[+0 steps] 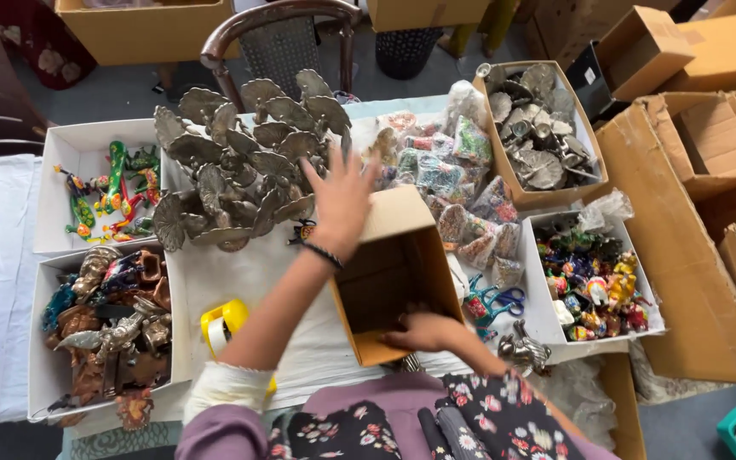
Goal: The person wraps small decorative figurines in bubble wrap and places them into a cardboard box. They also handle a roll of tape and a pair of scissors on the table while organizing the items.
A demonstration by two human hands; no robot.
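the person's left hand point(340, 198) is spread wide open, fingers splayed, in the middle of the frame, hanging over the edge of a heap of grey metal leaf-shaped pieces point(244, 158) and gripping nothing. a dark bracelet point(324, 254) sits at that wrist. the right hand point(423, 332) is lower, just right of centre, curled over the near lip of a small open cardboard box point(395, 273) and grasping it (the box is tipped with its mouth toward the person, and its inside looks bare from here). that box sits at the centre of the frame on a white-covered table point(257, 281), between the leaf heap at upper left and a pile of little clear packets of coloured bits point(457, 183) at upper right.

around it: a white tray of bright painted figures point(112, 192) at the left, a white tray of brown and dark figurines point(112, 328) at lower left, a yellow tape dispenser point(223, 325) just beside the left forearm, blue-handled scissors point(496, 302) right of the box, a white tray of colourful small figures point(594, 285) at the right, and a cardboard box of grey metal parts point(538, 128) at upper right.
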